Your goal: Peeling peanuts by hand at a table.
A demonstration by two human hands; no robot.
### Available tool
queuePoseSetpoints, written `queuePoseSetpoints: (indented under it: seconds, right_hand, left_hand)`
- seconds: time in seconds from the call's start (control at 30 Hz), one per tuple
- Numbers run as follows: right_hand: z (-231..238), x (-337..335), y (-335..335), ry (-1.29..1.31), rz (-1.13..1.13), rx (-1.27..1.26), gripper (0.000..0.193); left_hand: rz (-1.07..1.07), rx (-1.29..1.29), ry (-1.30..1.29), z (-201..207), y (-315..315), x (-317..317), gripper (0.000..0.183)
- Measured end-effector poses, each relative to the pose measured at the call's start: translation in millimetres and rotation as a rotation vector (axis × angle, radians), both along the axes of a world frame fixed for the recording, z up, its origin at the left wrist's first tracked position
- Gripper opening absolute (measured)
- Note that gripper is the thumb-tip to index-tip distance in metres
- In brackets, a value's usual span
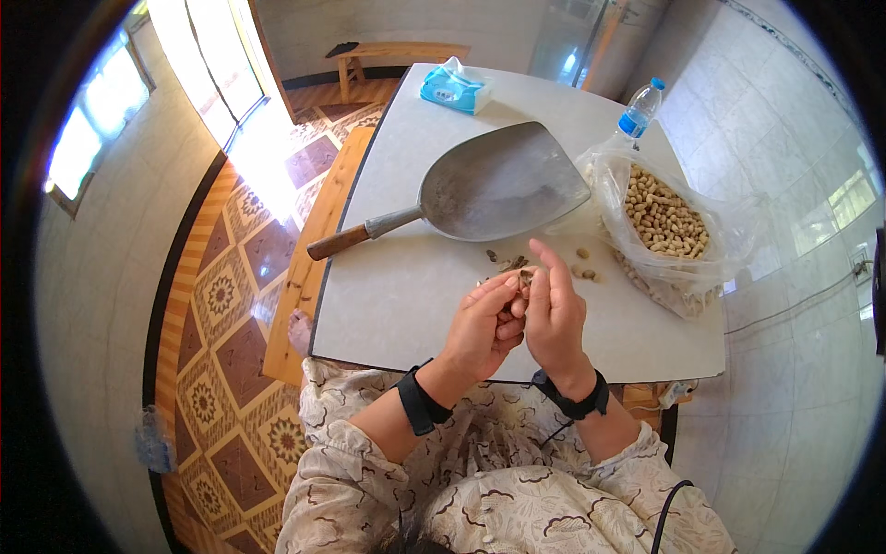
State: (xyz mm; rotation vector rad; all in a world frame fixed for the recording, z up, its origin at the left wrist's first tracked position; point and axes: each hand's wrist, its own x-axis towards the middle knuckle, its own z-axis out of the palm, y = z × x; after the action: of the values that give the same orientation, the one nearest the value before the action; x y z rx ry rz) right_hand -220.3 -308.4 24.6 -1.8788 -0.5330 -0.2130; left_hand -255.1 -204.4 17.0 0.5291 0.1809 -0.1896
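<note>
Over the table's near side, my left hand [480, 323] and my right hand [556, 323] meet with their fingertips together. Between them is a small peanut [527, 275], its shell seemingly cracked; fingers partly cover it. The left fingers are curled round it in a pinch. On the right, thumb and lower fingers close on it while the index finger points up. Just beyond the hands lie dark shell bits [510, 263]. A few loose peanuts [583, 272] rest to their right. Farther right, a clear plastic bag [734, 235] gapes over many unshelled peanuts [666, 214].
A grey metal scoop [503, 180] with a wooden handle [337, 245] lies across the pale table [388, 323], its handle over the left edge. Toward the back are a blue tissue pack [455, 88] and a water bottle [640, 109]. Wooden benches [293, 309] stand left and behind.
</note>
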Motion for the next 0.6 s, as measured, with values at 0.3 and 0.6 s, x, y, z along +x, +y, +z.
queuePoseSetpoints:
  seconds: [0.3, 0.6]
  right_hand:
    - [-2.9, 7.1, -7.7, -0.434, 0.035, -0.236, 0.032]
    - [17.6, 3.1, -7.8, -0.299, 0.144, -0.263, 0.031]
  left_hand:
    - [-0.078, -0.161, 0.067, -16.5, -0.9, 5.3, 0.028]
    - [-0.075, -0.172, 0.102, -19.3, 0.3, 7.1, 0.025]
